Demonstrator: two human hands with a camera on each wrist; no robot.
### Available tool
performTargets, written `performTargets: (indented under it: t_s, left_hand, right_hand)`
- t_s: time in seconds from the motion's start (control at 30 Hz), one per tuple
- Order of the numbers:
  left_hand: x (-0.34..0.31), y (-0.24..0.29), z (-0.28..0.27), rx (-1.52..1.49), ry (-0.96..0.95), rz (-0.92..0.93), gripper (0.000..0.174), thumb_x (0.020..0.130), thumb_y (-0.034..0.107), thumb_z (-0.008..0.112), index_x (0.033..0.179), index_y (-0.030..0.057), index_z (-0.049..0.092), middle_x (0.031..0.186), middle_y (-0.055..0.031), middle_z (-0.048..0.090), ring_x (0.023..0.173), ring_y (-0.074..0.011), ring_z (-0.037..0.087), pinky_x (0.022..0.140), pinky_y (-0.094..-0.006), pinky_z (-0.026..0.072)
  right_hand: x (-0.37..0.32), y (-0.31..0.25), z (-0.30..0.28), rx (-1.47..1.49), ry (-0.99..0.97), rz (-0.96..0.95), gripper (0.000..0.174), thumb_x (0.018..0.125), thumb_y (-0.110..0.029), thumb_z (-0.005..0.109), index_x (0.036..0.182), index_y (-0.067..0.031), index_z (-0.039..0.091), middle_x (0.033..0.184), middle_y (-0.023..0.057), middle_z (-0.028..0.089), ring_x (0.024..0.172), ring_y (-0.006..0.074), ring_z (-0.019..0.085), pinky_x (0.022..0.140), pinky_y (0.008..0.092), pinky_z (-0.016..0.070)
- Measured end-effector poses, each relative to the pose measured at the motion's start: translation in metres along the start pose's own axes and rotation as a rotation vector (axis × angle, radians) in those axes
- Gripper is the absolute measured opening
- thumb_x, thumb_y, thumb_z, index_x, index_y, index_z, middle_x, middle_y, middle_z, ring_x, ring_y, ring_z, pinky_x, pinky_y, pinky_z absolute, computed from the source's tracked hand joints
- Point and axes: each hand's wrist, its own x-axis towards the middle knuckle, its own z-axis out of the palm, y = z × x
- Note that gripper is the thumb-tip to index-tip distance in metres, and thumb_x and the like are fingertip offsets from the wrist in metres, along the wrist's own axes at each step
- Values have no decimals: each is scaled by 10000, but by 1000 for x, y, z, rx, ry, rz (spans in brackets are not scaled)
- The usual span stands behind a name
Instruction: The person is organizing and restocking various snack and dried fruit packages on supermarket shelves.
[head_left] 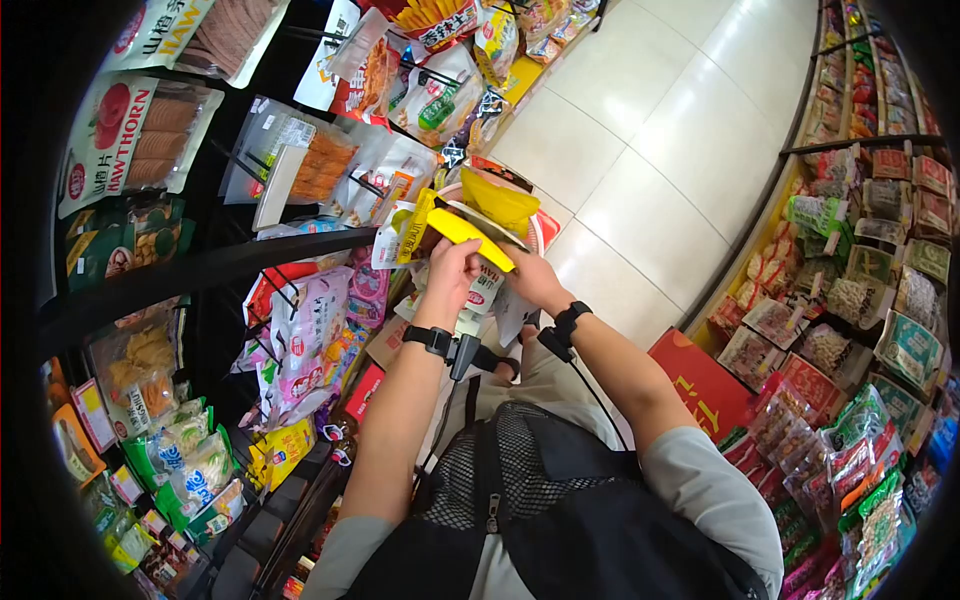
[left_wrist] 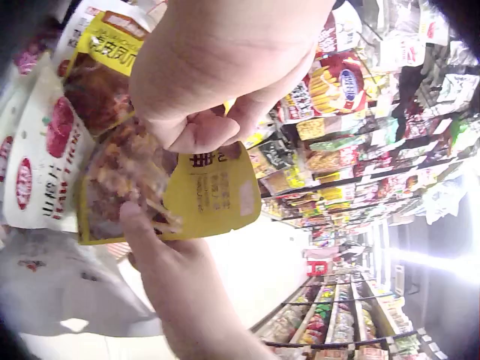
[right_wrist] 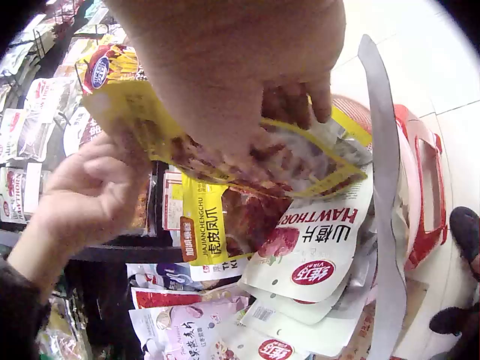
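Note:
Both hands hold a yellow snack pouch (head_left: 470, 238) with a clear window showing brown food pieces. My left hand (head_left: 455, 275) pinches one end near its printed yellow part, thumb and curled fingers at the edge. At the other end, my right hand (head_left: 538, 280) grips the pouch, its thumb (left_wrist: 135, 217) lying over the window. Below the pouch is another yellow-and-clear pack of chicken feet (right_wrist: 206, 225). Beside that pack are white hawthorn slice packets (right_wrist: 315, 240). A pale grey strip (right_wrist: 386, 172) runs along their right side.
A pink-and-red basket (right_wrist: 424, 187) stands on the tiled floor beyond the hands. Hanging snack bags (head_left: 310, 330) line the rack on the left, with a black bar (head_left: 220, 265) crossing it. Packed shelves (head_left: 850, 300) and a red box (head_left: 700, 380) are on the right.

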Motion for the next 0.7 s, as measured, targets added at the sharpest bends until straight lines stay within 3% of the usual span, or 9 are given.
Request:
performTargets:
  t_s: [0.1,0.13,0.23,0.27,0.4,0.5,0.6,0.63,0.7]
  left_hand:
    - [-21,33,18,55,-37,-29,153,899,70,656,1028,99,579,806,-29,638,611,-100,591,526,-247,461]
    - [-31,46,23,32,-109,-28,196,927,127,641,1107,93,570,906,-69,682,666,-115,625,591,-258,505]
    - [-63,73,37,128,-28,154,218,951,175,625,1143,90,567,1024,-103,690,695,-127,630,633,-259,514]
    - [-66,73,28,208,-10,236,208,966,221,623,1117,84,581,1049,-85,673,767,-111,632,644,-241,500]
    - [-72,50,-25,654,175,598,269,977,237,627,1134,23,583,1000,-33,634,895,-83,577,767,-234,474]
    - [-126,47,-22,568,-2,302,302,973,217,633,1195,17,588,1026,-32,643,909,-86,584,786,-252,486]
    - [-155,26,-31,476,-207,185,340,980,210,628,1250,8,592,1094,-24,652,976,-90,590,858,-262,480]
    - [-163,23,-30,492,-281,225,342,989,190,611,1264,-13,583,1132,-30,650,1021,-105,597,912,-277,478]
    - [-178,13,-25,330,-305,152,334,999,166,590,1268,-31,578,1181,-45,644,1070,-113,594,949,-288,479]
  right_hand:
    - [13,19,15,207,85,-40,334,902,-182,630,1223,-88,619,944,234,682,852,404,665,745,469,528]
    - [12,6,2,323,70,-62,265,952,-216,607,1149,-45,654,941,186,710,825,328,690,743,413,533]
    - [-4,-33,-39,617,-31,113,289,994,-253,581,1125,-9,665,969,112,716,863,201,667,782,359,527]
    - [-7,-30,-45,705,-112,160,340,1005,-274,581,1191,4,643,1058,53,692,958,130,618,860,324,510]
    - [-31,-35,-75,1025,-214,177,395,997,-265,605,1299,-13,583,1206,32,649,1065,136,605,968,313,481]
    - [-54,-43,-94,1053,-293,175,395,993,-255,611,1298,-6,581,1216,44,651,1077,136,606,975,320,482]
    - [-78,-57,-104,1066,-346,182,425,987,-277,623,1309,-6,570,1236,56,644,1091,143,608,981,324,483]
    - [-85,-62,-105,1060,-357,196,426,986,-280,625,1308,-8,570,1238,57,644,1093,144,608,980,324,485]
    - [-95,-69,-103,1049,-367,198,420,990,-284,619,1296,0,581,1225,67,653,1087,149,613,980,327,487]
